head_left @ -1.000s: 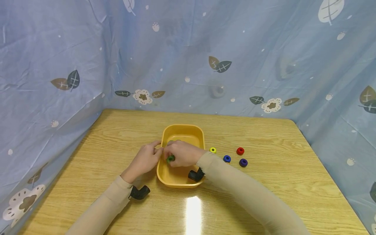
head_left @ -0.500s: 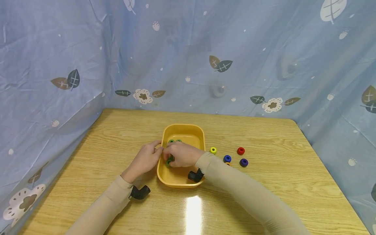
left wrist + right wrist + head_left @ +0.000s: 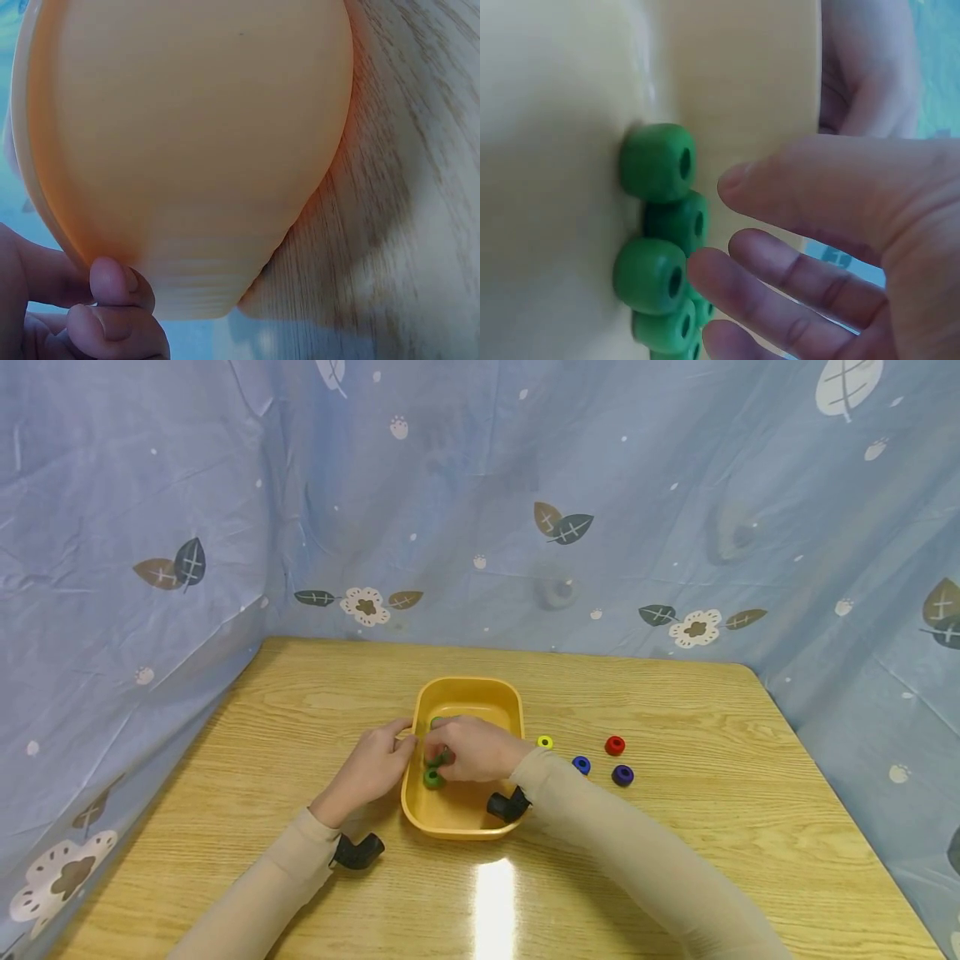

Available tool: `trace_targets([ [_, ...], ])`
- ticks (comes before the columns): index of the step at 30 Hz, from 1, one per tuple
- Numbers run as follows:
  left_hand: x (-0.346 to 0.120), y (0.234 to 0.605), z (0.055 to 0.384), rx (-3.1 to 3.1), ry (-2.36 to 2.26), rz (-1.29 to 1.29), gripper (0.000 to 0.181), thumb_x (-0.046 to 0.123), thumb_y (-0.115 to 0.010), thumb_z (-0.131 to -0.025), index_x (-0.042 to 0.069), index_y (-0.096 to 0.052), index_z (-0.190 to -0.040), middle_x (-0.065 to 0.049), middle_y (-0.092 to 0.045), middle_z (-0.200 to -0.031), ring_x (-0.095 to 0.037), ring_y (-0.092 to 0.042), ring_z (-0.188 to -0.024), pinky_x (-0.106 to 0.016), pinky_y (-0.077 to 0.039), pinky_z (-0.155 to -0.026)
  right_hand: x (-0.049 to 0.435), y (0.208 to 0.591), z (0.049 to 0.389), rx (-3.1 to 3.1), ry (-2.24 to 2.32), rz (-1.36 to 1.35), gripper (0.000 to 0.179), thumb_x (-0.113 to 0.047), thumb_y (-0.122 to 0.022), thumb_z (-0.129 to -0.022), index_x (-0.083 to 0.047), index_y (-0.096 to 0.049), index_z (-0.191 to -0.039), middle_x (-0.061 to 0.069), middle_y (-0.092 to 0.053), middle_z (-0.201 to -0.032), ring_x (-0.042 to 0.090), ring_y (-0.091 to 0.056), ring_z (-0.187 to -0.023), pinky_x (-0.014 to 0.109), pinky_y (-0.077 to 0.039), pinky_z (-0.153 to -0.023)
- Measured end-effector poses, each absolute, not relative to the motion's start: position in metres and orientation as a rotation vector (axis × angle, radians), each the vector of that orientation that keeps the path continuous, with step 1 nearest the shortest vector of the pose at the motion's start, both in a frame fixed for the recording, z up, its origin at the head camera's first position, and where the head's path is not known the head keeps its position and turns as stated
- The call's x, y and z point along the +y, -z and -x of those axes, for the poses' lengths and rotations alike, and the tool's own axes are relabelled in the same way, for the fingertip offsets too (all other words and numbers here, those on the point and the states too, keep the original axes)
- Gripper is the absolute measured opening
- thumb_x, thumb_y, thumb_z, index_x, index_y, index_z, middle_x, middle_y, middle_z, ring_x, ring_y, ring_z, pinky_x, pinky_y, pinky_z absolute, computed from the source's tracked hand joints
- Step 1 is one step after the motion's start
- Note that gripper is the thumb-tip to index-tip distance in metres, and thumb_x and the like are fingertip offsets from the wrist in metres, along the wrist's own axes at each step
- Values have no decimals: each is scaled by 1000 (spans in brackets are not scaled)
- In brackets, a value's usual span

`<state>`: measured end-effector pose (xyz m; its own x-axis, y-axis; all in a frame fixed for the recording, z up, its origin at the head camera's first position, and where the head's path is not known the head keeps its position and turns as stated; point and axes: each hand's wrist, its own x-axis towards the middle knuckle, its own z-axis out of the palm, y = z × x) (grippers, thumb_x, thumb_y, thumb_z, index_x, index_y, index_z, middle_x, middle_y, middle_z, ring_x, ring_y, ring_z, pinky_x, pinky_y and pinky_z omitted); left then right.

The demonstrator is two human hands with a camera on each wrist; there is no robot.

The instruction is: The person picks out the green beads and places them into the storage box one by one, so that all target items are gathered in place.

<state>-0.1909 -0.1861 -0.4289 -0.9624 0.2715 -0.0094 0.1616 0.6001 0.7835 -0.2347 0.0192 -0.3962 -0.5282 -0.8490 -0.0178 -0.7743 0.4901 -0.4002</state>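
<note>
My left hand (image 3: 372, 768) holds the left rim of an orange-yellow tray (image 3: 462, 834). In the left wrist view its fingertips (image 3: 116, 322) rest against the tray's outer wall near the rim. Inside the tray is my right hand (image 3: 472, 750), thumb and fingers apart with nothing gripped between them. Green beads (image 3: 651, 274) with round holes sit in a cluster along the tray's inner wall. One right fingertip is close to or touching a bead; which cannot be told. In the head view one green bead (image 3: 432, 777) shows just below the right fingers, while the hand partly covers the others.
Right of the tray lie a yellow bead (image 3: 544, 742), a blue bead (image 3: 581, 765), a red bead (image 3: 615, 745) and a purple bead (image 3: 622, 775) on the wooden table (image 3: 697, 827). A patterned blue cloth (image 3: 480, 510) hangs behind the table.
My right hand has let go of a green bead, which now rests by the tray's left wall. The hand has shifted slightly right. My left hand stays at the rim.
</note>
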Motion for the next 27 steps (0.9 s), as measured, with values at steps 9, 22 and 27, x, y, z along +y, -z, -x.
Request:
trace_targets([
  [9,-185,428,192,2721,-1277,-341,47,14,-46,-111,-9,-44,-152,-8,-69,-70,-11,-50,-49,-26,-41,-48,41,382,232,2572,642,1377,17,-6,-76,-91,-5,-76,-108,11,-70,-106,24,-69,-83,25,-54,-75],
  [22,-184,430,191,2762,-1279,-331,48,15,-49,-110,-10,-46,-151,-26,-75,-114,-25,-76,-97,-30,-53,-65,82,376,222,2735,717,1183,23,-15,-77,-93,-10,-73,-115,4,-69,-113,21,-66,-90,30,-54,-80],
  [27,-185,431,193,2744,-1289,-321,48,15,-48,-110,-9,-45,-152,-15,-77,-88,-16,-69,-69,-28,-50,-58,99,377,216,2785,812,1152,24,-18,-77,-94,-10,-71,-116,3,-69,-113,22,-66,-90,33,-54,-81],
])
